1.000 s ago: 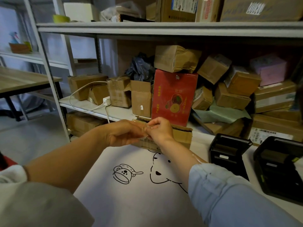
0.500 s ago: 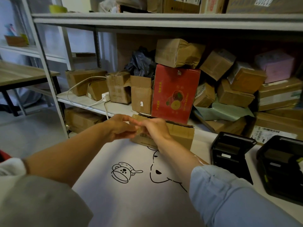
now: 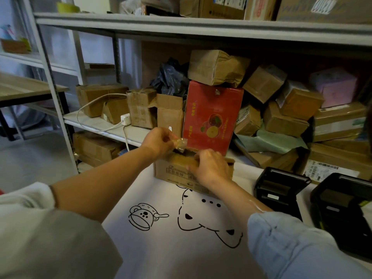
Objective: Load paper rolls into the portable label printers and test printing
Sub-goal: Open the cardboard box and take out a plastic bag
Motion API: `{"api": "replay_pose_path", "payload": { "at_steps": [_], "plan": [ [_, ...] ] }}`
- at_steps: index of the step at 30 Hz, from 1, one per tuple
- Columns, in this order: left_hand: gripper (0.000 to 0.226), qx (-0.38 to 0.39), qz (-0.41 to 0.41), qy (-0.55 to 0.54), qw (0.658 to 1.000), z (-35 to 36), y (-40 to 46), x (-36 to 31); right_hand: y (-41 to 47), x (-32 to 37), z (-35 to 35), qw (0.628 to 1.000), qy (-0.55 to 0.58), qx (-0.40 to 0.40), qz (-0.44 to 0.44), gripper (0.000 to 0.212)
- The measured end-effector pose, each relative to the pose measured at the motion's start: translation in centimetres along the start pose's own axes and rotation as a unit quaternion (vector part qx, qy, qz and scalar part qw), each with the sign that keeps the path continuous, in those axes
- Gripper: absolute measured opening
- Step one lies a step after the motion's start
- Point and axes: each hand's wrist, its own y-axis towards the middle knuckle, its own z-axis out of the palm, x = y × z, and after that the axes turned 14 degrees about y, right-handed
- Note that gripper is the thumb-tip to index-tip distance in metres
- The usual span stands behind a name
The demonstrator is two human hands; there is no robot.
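Head view — sole view on record.

Cardboard carton [image 3: 177, 174]: small, brown, standing on the white bench [image 3: 161, 248] at its far edge, just in front of a red box [image 3: 211, 115] on the shelf [image 3: 96, 125]. Top appears partly opened; contents hidden, so no paper roll can be confirmed.

Left hand [image 3: 159, 142]: raised just above the carton, fingers pinched on a crumpled strip of clear tape [image 3: 181, 143].

Right hand [image 3: 211, 166]: pressed down over the carton's top right — steadying it or working a flap; whether it grips anything cannot be told.

Label printers: first printer [image 3: 279, 190] and second printer [image 3: 342, 208], both black, lids up, on the bench to the right, well apart from the hands. Bays look empty, though dark.

Stage, as judged: unsealing the supply carton; loading not begun.

Risks, as judged: the tape may cling to the fingers or re-stick to the flap; a hard pull could tip the light carton towards the red box.
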Motion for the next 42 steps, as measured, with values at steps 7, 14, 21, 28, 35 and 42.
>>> {"api": "replay_pose_path", "payload": {
  "at_steps": [7, 14, 21, 28, 35, 42],
  "plan": [
    [0.015, -0.002, 0.041, 0.081, 0.996, -0.3, -0.4, 0.5, 0.0, 1.3, -0.8, 0.999, 0.027, 0.029, -0.029, 0.029],
    [0.021, 0.046, 0.039, 0.21, 0.976, -1.5, -1.3, 1.2, 0.1, 1.7, -3.4, 0.959, 0.216, 0.177, 0.039, 0.039],
    [0.013, 0.13, 0.175, 0.391, 0.894, -1.6, -2.0, 0.5, 1.1, 0.1, -4.1, 0.97, 0.067, 0.231, 0.031, 0.087],
    [0.028, 0.13, 0.162, 0.499, 0.841, -1.3, -1.8, 0.1, 2.1, -0.5, -3.4, 0.969, -0.059, 0.241, 0.014, 0.066],
    [0.025, 0.043, 0.188, 0.626, 0.755, 0.2, -1.9, -1.5, 2.5, -0.9, -2.2, 0.958, -0.167, 0.233, 0.001, 0.039],
    [0.032, 0.035, 0.112, 0.652, 0.749, 0.0, -1.8, -2.2, 3.0, -1.8, -1.6, 0.987, -0.127, 0.096, -0.033, 0.029]
  ]
}}
